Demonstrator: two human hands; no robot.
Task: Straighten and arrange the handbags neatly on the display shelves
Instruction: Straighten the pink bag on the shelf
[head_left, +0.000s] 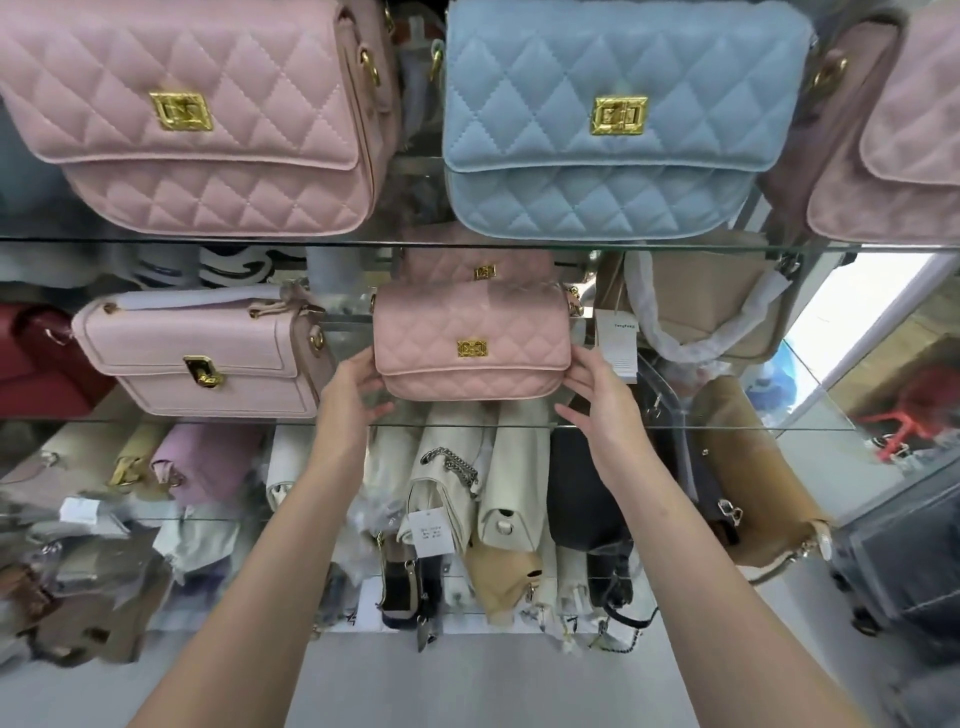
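Top shelf (156, 240), upper part of frame: large pink quilted bag (192, 119) at left and blue quilted bag (618, 119) at right stand upright, clasps forward, with a gap between them. This row looks finished.

Middle shelf (701, 427): pale pink smooth bag (202, 353) at left sits slightly skewed. A tan wrapped bag (722, 306) at right leans back with its tag hanging. Both likely need squaring.

Bottom shelves, lower half of frame: a crowded heap of bags on their sides, untouched by the look of it. Most of the work remains there.

Centre of frame: small pink quilted bag (470, 343), level, clasp facing out, in front of a second like it. Judged as being set into place now.

Left hand (353, 384) cups its left end and right hand (597, 395) its right end. Both are half-closed, thumbs against the end walls and fingers reaching under the bottom edge, holding it loosely between them.
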